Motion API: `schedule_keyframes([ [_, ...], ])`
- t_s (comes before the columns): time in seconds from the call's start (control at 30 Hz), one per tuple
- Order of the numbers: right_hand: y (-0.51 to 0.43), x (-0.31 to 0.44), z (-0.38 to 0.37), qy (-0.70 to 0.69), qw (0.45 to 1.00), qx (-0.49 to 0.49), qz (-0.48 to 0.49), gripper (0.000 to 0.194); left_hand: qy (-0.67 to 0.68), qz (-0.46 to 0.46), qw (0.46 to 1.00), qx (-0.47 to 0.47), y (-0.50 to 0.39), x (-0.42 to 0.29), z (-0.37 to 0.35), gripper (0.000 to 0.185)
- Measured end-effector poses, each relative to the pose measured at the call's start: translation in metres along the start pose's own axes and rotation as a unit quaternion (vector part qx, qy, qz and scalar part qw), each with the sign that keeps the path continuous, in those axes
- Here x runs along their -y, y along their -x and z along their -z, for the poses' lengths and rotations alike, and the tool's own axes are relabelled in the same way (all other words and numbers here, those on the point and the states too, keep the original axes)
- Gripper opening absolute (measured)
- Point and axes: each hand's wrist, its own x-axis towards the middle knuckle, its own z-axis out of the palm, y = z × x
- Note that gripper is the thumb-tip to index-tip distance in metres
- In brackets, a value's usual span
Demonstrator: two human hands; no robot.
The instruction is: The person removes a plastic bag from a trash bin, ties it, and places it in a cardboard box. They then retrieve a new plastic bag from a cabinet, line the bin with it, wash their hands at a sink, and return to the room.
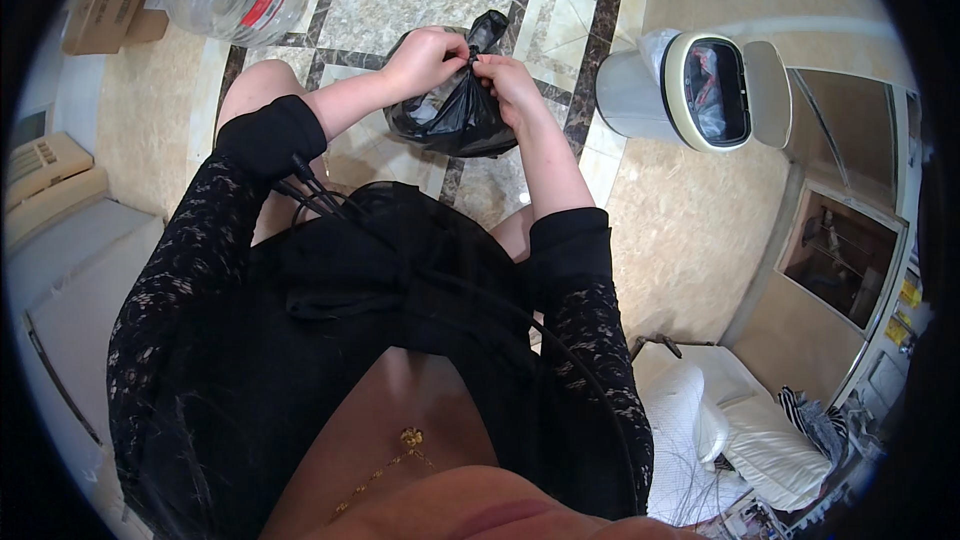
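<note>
A full black plastic bag [450, 124] rests on the tiled floor in front of me, its neck gathered into a knot with a loose tuft standing above. My left hand [429, 60] pinches the knot from the left with thumb and forefinger. From the right, my right hand [506, 82] grips the plastic just beside the knot, its fingertips close to those of the left. The lower fingers of both hands curl inward, and what they cover of the bag is hidden. What the bag contains cannot be made out.
A large clear plastic bottle [232, 4] and a cardboard box [109, 7] stand at the upper left. To the right is a trash can [630, 94] with its lid [769, 94] raised and a liner inside. White cushions [772, 442] lie at the lower right, near a cabinet [810, 330].
</note>
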Motion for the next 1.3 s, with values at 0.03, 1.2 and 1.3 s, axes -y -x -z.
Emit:
schedule_keyframes([
  [0.03,0.001,0.000,0.001,0.014,1.000,-0.012,-0.001,0.007,-0.006,-0.017,1.000,-0.003,0.002,0.000,0.000,0.009],
  [1.2,0.044,-0.006,-0.033,0.074,0.976,-0.056,0.199,0.016,0.070,-0.143,0.966,0.201,-0.014,-0.005,0.041,0.017],
  [1.3,0.074,-0.014,-0.049,0.026,0.982,-0.065,0.176,0.018,0.080,-0.148,0.949,0.265,-0.010,-0.025,0.053,0.012],
])
